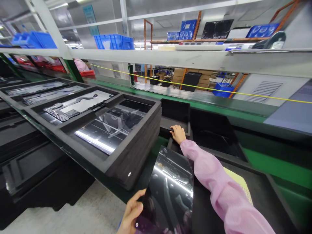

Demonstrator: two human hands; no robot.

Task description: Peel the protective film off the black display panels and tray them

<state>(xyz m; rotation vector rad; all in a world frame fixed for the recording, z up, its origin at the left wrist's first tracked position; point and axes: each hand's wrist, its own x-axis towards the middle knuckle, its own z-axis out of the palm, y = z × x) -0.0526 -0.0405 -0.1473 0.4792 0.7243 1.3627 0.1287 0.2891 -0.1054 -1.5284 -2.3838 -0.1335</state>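
My left hand point(133, 209) is closed on the lower left edge of a glossy black display panel point(168, 188), thumb on its face. The panel is tilted, with a film-like, rippled shine and bright light streaks. My right hand point(178, 133), in a pink sleeve, reaches forward with fingers curled at the near rim of a black foam tray point(175, 121). To the left, a thick stack of black foam trays point(138, 146) holds another film-covered display panel point(113, 125) in its top compartment.
More foam trays with panels and flat cables point(78, 104) line the bench leftward. A dark panel point(214, 133) and a yellow sheet point(237, 182) lie to the right. A white rail point(170, 58) and a yellow cord point(156, 78) cross above the green bench.
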